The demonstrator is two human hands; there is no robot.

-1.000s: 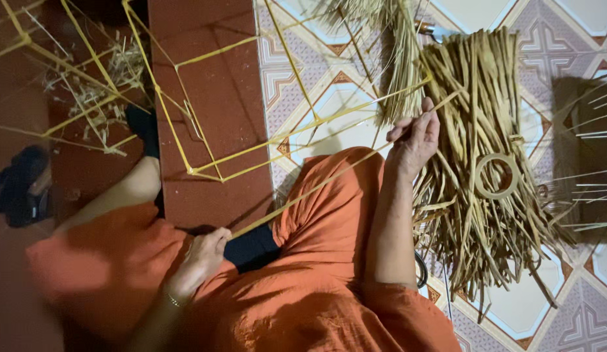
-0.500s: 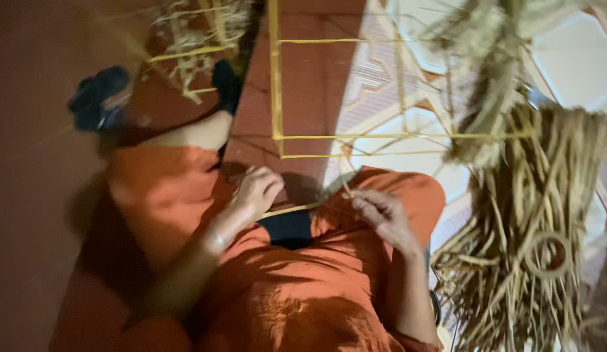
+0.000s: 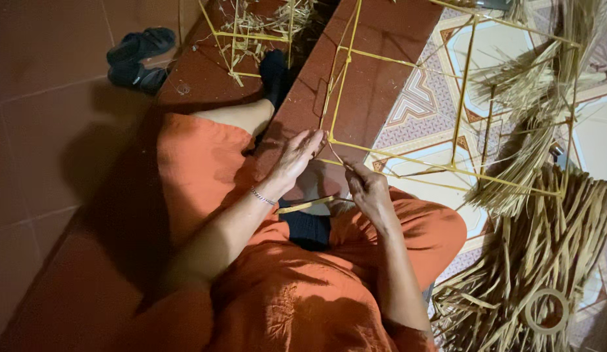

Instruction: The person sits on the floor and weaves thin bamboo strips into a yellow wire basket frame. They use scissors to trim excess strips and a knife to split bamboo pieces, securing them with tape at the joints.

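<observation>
Tying yellow strip (image 3: 310, 205) onto stick frame (image 3: 408, 160): right hand (image 3: 367, 189) pinching it, left hand (image 3: 295, 160) open. Needs pulling tight next.

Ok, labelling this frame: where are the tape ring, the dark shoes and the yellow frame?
tape ring (image 3: 546, 311), head view, on its band.
dark shoes (image 3: 139, 55), head view, upper shoe.
yellow frame (image 3: 461, 98), head view, upright strip.

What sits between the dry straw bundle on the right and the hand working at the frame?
In the head view, between the straw bundle and the right hand lie the orange-clad knee and patterned tile floor, crossed by the yellow stick frame.
</observation>
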